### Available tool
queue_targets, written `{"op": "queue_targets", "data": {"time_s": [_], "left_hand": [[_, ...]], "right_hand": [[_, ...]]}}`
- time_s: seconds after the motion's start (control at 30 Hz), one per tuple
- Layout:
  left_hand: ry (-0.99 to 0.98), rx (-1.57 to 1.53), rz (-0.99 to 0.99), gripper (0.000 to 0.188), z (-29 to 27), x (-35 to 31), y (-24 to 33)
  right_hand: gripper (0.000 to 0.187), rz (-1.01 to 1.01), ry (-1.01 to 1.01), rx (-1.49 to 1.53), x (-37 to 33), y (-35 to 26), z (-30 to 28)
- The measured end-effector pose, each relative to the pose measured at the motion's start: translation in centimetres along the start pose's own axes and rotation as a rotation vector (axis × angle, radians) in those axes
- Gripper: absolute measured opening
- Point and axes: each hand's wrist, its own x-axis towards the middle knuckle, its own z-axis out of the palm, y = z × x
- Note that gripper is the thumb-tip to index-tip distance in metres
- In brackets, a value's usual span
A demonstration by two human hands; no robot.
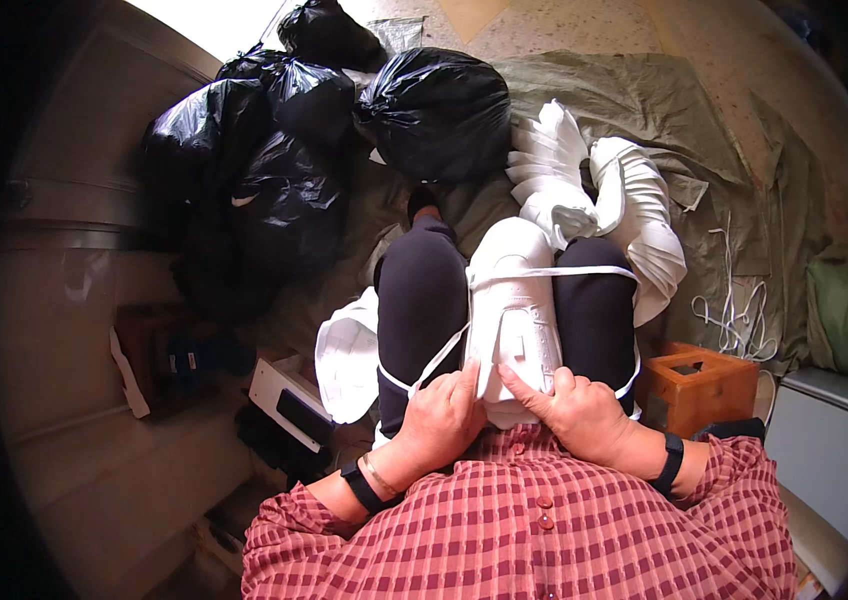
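A white stacked bundle of flat pieces (514, 300) rests between my knees on my lap, crossed by a white strap (554, 271). My left hand (439, 420) pinches the strap at the near left edge of the bundle. My right hand (574, 410) presses its thumb and fingers on the near end of the bundle. Both wrists wear black bands. My legs are in black trousers and my sleeves are red check.
Several black plastic bags (344, 130) lie on the floor ahead left. More white stacked pieces (604, 190) fan out on a green sheet (724, 180) ahead right. A small wooden stool (699, 385) stands at my right, loose white straps (734, 310) beyond it.
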Motion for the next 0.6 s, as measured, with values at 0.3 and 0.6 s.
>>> {"op": "queue_targets", "data": {"time_s": [0.3, 0.6], "left_hand": [[-0.155, 0.243, 0.09, 0.057, 0.6, 0.4, 0.4], [-0.171, 0.304, 0.073, 0.058, 0.1, -0.1, 1.3]], "right_hand": [[0.055, -0.088, 0.025, -0.18, 0.8, -0.2, 1.6], [0.057, -0.002, 0.161, 0.732, -1.3, 2.6, -1.3]]}}
